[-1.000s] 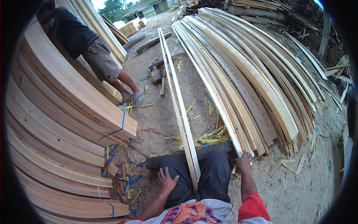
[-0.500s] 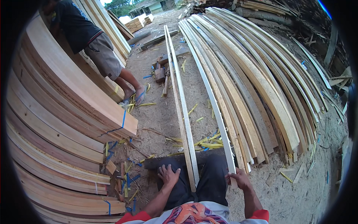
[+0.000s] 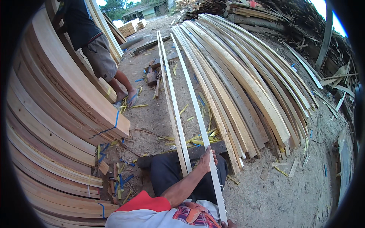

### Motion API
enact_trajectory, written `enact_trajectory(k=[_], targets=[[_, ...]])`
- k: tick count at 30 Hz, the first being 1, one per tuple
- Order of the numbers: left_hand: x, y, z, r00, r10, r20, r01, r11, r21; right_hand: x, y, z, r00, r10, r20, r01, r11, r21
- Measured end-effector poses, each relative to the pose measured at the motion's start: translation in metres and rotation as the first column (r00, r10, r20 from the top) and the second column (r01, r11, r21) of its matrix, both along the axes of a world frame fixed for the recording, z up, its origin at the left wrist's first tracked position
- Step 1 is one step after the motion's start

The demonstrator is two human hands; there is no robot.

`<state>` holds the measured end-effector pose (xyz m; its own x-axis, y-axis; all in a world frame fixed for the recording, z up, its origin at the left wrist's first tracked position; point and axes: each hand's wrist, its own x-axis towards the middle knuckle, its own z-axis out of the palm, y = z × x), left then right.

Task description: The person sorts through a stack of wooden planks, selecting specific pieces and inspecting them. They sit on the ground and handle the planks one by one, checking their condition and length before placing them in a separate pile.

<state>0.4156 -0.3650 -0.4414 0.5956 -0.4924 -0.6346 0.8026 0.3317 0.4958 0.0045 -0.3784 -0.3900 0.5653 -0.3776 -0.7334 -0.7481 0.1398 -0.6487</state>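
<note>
A long, pale wooden strip (image 3: pixel 198 114) slants away from me, separated from the stack on the right. My left hand (image 3: pixel 207 160) is closed around it above my lap, fingers curling past its right edge. At the lower edge of the picture my right hand (image 3: pixel 229 224) is closed at the strip's near end, and most of that hand is cut off. To the left, two other narrow strips (image 3: pixel 173 106) lie side by side, their near ends at my thighs, untouched by either hand.
A row of long boards (image 3: pixel 243 79) lies to the right. Tall board stacks (image 3: pixel 57 140) fill the left, where a person (image 3: pixel 99 53) stands. A dark beam (image 3: pixel 152 161) crosses before my knees, with yellow scraps (image 3: pixel 197 140) and a wooden block (image 3: pixel 151 78) beyond.
The held strip has come away leftward from the stack and nearer to me. My left hand has gone from my thigh to grip it; my right hand has drawn back toward the lower edge.
</note>
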Motion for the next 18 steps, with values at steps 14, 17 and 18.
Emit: enact_trajectory(k=[14, 17, 18], targets=[[0.036, 0.034, 0.022, 0.991, 0.081, 0.110, -0.087, 0.995, 0.043, 0.020, 0.017, -0.025, 0.989, 0.015, 0.149, -0.009, 0.999, -0.038], [0.040, 0.039, 0.014, 0.989, 0.092, 0.117, -0.102, 0.992, 0.079, 0.020, 0.021, -0.026, 0.987, 0.011, 0.162, -0.006, 1.000, -0.030], [0.042, 0.043, 0.009, 0.990, 0.091, 0.113, -0.102, 0.990, 0.097, 0.021, 0.022, -0.027, 0.986, 0.010, 0.168, -0.005, 1.000, -0.027]])
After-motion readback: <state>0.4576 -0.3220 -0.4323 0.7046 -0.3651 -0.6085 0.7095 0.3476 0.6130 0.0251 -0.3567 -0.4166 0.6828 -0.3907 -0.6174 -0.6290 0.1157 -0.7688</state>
